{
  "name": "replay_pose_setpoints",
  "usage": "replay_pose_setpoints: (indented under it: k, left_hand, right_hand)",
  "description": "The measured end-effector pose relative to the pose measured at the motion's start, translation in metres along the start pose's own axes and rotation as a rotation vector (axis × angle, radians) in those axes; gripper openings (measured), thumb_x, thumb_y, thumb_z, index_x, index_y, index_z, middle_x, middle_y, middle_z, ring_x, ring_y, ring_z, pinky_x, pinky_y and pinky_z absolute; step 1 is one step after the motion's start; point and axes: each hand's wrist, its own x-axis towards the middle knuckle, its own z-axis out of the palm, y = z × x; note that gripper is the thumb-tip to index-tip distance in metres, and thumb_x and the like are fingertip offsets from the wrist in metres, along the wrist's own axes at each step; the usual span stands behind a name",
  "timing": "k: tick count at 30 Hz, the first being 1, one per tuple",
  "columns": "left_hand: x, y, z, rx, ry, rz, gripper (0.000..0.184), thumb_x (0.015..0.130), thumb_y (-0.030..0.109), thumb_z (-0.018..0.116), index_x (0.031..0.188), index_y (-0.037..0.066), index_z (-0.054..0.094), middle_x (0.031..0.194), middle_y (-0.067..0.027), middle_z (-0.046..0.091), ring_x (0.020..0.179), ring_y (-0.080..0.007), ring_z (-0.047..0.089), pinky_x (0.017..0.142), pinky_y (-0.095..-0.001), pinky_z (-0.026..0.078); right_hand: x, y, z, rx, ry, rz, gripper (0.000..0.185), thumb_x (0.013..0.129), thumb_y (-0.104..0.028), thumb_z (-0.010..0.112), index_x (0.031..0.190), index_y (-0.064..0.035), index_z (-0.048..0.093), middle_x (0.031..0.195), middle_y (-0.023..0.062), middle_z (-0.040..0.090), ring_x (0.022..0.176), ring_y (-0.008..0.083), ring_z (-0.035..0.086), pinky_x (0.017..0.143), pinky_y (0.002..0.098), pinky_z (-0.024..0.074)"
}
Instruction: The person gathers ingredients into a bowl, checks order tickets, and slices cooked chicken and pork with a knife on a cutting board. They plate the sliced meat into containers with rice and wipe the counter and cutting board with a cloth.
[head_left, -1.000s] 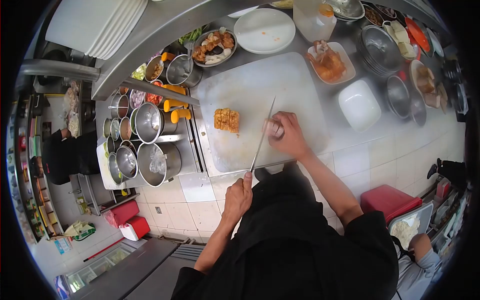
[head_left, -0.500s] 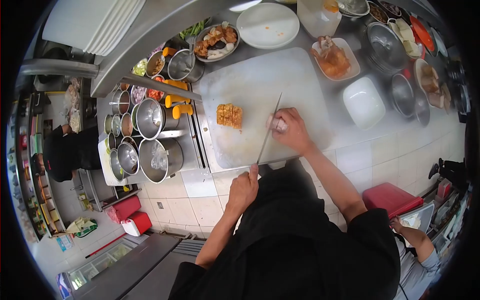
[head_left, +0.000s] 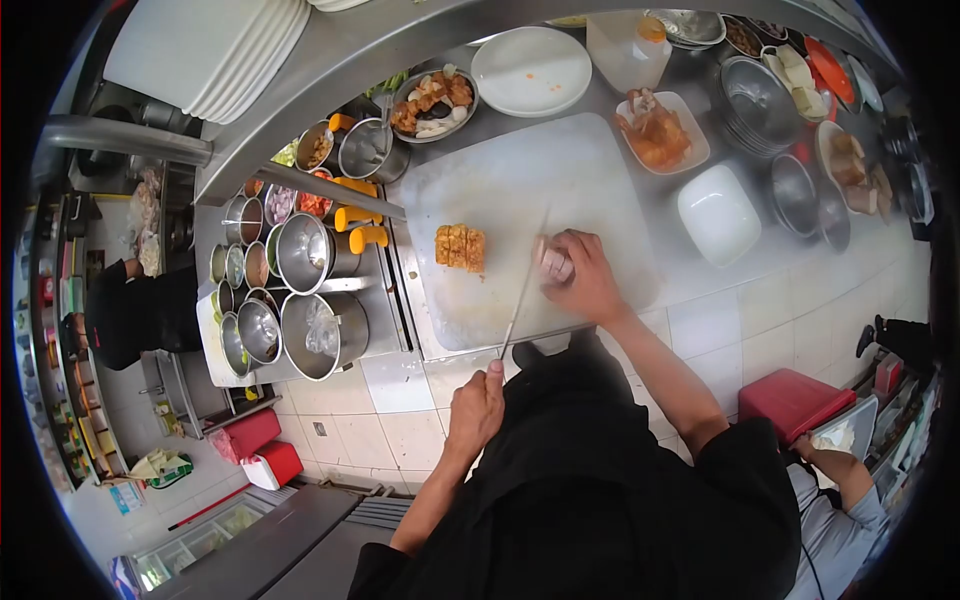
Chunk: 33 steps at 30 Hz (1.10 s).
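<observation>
The left hand (head_left: 475,412), grip clamped on the knife (head_left: 515,312), does best with smooth slicing strokes, while the right hand (head_left: 590,277), closed around pale food (head_left: 554,263) at mid-frame on the cutting board (head_left: 520,160), should sit clear of the edge.

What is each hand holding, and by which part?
The left hand holds the knife by its handle end; the right hand, pale food by its side away from the knife.
</observation>
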Motion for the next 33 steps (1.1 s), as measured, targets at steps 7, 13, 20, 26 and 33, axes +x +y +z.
replay_pose_setpoints:
  k: [7,13,20,26,33]
  left_hand:
    - [0.013,-0.027,-0.011,0.102,-0.021,-0.022,0.073,0.101,0.056,0.034,0.078,-0.008,0.06,0.079,-0.0382,0.06,0.084,-0.0569,0.058,0.077,-0.0577,0.045]
    - [0.003,-0.033,-0.013,0.125,-0.077,-0.032,0.076,0.101,0.056,0.033,0.081,-0.011,0.063,0.084,-0.0397,0.061,0.089,-0.0558,0.059,0.081,-0.0563,0.046]
    - [0.047,0.025,0.007,0.044,-0.104,0.144,0.073,0.101,0.052,0.034,0.085,-0.012,0.065,0.088,-0.039,0.062,0.095,-0.0535,0.06,0.085,-0.0524,0.047]
    - [0.069,0.032,0.013,0.023,-0.087,0.141,0.074,0.101,0.054,0.034,0.084,-0.012,0.065,0.089,-0.0381,0.062,0.095,-0.0528,0.06,0.086,-0.052,0.047]
    - [0.0,-0.037,-0.045,-0.135,0.121,-0.033,0.073,0.101,0.053,0.034,0.079,-0.01,0.062,0.078,-0.035,0.062,0.082,-0.0531,0.06,0.077,-0.0533,0.046]
  right_hand:
    - [-0.01,-0.003,0.003,-0.138,-0.049,0.08,0.069,0.064,-0.011,0.083,0.126,-0.0056,0.054,0.119,0.0147,0.055,0.108,0.0363,0.051,0.092,0.0429,0.0471]
    - [-0.002,0.006,0.008,-0.126,-0.004,0.094,0.062,0.067,-0.009,0.082,0.124,-0.0065,0.058,0.119,0.014,0.055,0.108,0.036,0.051,0.093,0.0421,0.0468]
    - [0.032,0.046,-0.029,-0.175,0.203,0.121,0.059,0.067,-0.008,0.081,0.122,-0.0043,0.06,0.119,0.0155,0.057,0.109,0.037,0.051,0.096,0.0434,0.0434]
    - [0.043,0.062,-0.042,-0.337,0.179,0.105,0.057,0.066,-0.011,0.082,0.119,-0.0039,0.062,0.121,0.0158,0.057,0.11,0.0374,0.05,0.097,0.0457,0.0403]
    - [0.016,-0.045,0.031,-0.157,-0.053,-0.187,0.051,0.072,-0.012,0.074,0.121,-0.0108,0.061,0.126,0.0146,0.051,0.117,0.0366,0.046,0.1,0.046,0.0404]
